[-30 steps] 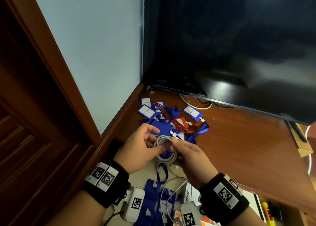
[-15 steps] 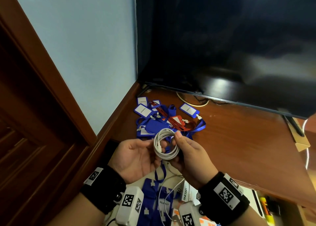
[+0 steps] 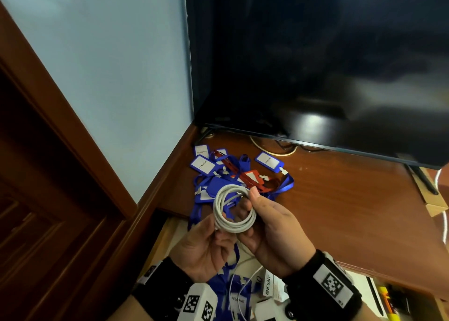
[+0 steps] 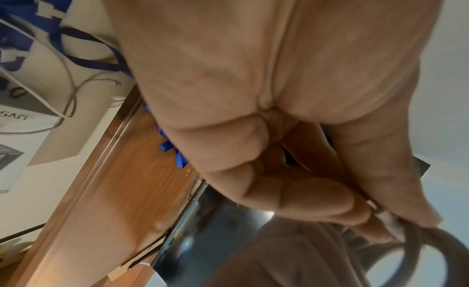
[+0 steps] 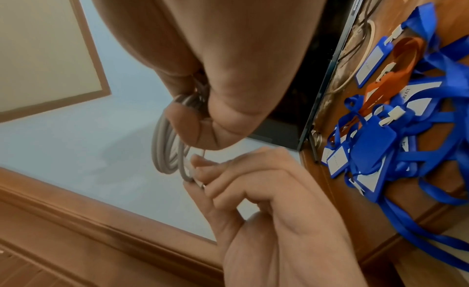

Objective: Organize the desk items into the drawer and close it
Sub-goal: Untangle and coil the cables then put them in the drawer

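Both forearms are bare, no sleeves, and each wrist has a wide black band. The left band (image 3: 167,294) and right band (image 3: 323,289) each carry white tags printed with black square codes, plus a chunky white camera box (image 3: 199,303) with 2 more codes showing.
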Tool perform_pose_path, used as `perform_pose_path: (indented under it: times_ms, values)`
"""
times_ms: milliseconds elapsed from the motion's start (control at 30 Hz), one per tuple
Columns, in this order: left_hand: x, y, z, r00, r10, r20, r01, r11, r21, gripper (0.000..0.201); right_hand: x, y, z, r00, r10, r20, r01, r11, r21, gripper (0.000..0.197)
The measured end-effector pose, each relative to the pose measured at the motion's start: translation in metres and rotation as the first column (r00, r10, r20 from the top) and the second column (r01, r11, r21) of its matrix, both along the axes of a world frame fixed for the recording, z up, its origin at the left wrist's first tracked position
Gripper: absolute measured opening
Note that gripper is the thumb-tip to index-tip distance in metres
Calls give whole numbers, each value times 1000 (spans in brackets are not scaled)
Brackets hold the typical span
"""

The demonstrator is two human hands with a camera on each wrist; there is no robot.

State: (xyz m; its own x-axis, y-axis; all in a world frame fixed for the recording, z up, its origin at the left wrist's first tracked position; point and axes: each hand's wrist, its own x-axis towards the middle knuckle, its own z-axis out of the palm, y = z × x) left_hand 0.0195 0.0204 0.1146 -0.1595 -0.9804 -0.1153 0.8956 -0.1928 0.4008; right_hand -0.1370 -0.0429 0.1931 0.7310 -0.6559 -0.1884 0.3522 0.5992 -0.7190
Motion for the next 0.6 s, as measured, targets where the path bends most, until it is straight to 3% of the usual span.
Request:
perform_pose_path:
  times_ms: [133, 200, 267, 367, 500, 600]
  values:
    - [-2, 7, -4, 992, -91, -82, 83, 992, -96, 22, -10, -13, 5, 998, -57, -38, 52, 992, -111, 35]
    - [5, 10, 1, 995, -84, 57, 84, 996, 12, 16, -17, -19, 5, 985, -51, -166, 2, 960, -280, 40]
    - [17, 13, 10, 974, -67, 217, 34, 988, 153, 27, -22, -21, 1, 956, -63, -288, -63, 911, -407, 41]
    - [33, 9, 28, 924, -84, 374, -26, 960, 279, 13, -22, -19, -9, 895, -136, -426, -140, 819, -556, 41]
    - [36, 0, 49, 803, -129, 582, -74, 947, 312, 28, -16, -16, -19, 854, -206, -477, -180, 744, -643, 45]
    - [28, -5, 57, 680, -84, 728, -105, 972, 211, 57, -10, -14, -22, 842, -232, -487, -173, 739, -651, 42]
